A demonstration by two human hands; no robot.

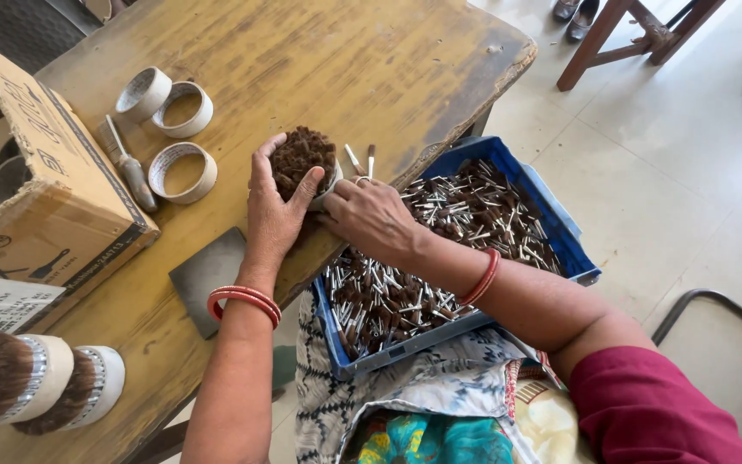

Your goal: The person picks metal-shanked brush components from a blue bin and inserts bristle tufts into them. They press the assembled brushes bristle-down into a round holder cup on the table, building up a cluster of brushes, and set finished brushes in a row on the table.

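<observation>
My left hand [272, 210] wraps around a round bundle of brown bristle pieces [301, 159] packed in a white ring [330, 185], which stands on the wooden table [319, 60]. My right hand [373, 219] presses against the ring's right side, fingers curled on it. Two loose metal-ended bristle pieces [361, 160] lie on the table just beyond the bundle. A blue crate [551, 215] full of the same brown, metal-capped pieces rests on my lap under my right forearm.
Three empty white rings [178, 129] and a small brush [130, 167] lie at the left. A cardboard box [40, 185] holds more rings. Two filled round brushes [40, 382] lie at the near left. A dark flat plate [203, 275] sits at the table edge. Chair legs [611, 39] stand beyond.
</observation>
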